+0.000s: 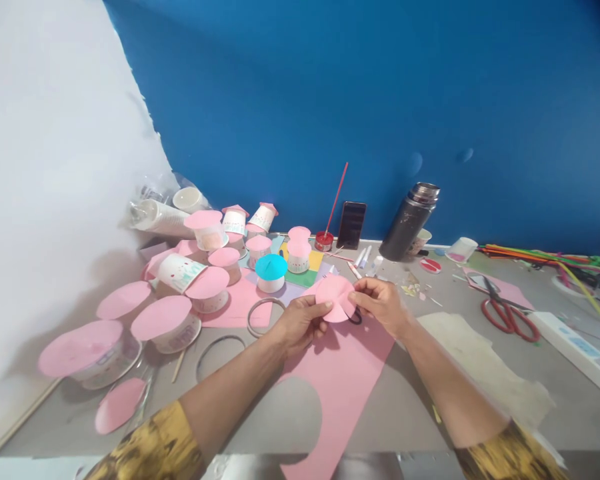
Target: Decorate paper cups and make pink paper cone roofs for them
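Note:
Between my two hands is a round pink paper disc (336,293) with a slit or fold running in from its lower edge. My left hand (303,323) pinches its left side, thumb on top. At the right edge, my right hand (380,300) grips it between thumb and fingertips. Under the hands lies a larger pink sheet (340,380) with a round piece cut out of its lower left. A dark loop, perhaps a scissor handle (356,316), shows just below the disc. To the left stand several paper cups topped with pink discs (163,319), and one with a blue cone (271,267).
Red-handled scissors (510,320) and a white power strip (580,350) lie at the right. A dark flask (411,223), a phone (351,225) and a red pot with a stick (324,240) stand by the blue wall. Tape rings (250,320) lie left of centre.

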The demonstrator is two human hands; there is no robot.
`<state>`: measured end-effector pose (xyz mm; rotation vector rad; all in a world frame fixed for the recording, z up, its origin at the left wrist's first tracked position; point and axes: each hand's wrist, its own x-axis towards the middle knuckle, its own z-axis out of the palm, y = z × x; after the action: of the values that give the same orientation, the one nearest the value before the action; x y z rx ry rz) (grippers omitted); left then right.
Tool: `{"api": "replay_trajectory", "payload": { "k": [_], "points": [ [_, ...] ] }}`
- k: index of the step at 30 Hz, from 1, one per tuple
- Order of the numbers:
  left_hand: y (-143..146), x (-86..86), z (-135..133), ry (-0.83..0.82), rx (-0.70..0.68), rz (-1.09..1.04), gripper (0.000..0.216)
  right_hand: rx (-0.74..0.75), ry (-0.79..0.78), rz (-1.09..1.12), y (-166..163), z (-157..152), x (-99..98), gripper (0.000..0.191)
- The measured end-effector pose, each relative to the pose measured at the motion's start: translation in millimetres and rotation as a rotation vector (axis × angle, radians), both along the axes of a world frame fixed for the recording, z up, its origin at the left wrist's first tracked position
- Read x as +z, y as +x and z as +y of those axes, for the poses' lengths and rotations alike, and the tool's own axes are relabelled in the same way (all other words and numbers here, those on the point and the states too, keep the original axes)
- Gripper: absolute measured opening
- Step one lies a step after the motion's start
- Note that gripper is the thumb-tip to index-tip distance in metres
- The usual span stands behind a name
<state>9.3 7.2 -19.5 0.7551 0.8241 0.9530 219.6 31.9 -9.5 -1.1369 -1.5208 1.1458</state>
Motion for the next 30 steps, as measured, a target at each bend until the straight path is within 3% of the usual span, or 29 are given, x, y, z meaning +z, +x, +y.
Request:
{"api": "replay_trajectory", "payload": {
  "k": [7,14,22,30],
  "points": [
    [3.6,-1.2,-4.6,0.090,0.033,0.050,0.047,0.015,-0.071,0.048,-15.0,-11.3,8.4,0.037],
    [1.3,2.4,-6.4,0.212,0.127,0.174,0.034,0.006,-0.087,0.035,-14.3,-11.2,8.3,0.037],
    [7.5,-3.8,-7.4,0.064,0.140,0.073,0.040,0.047,-0.173,0.067,-21.4,-15.6,5.7,0.046],
    [8.2,0.5,-10.3,0.039,0.104,0.098,0.037,0.115,-0.283,0.188,-24.1,-18.9,12.3,0.051]
  ]
}}
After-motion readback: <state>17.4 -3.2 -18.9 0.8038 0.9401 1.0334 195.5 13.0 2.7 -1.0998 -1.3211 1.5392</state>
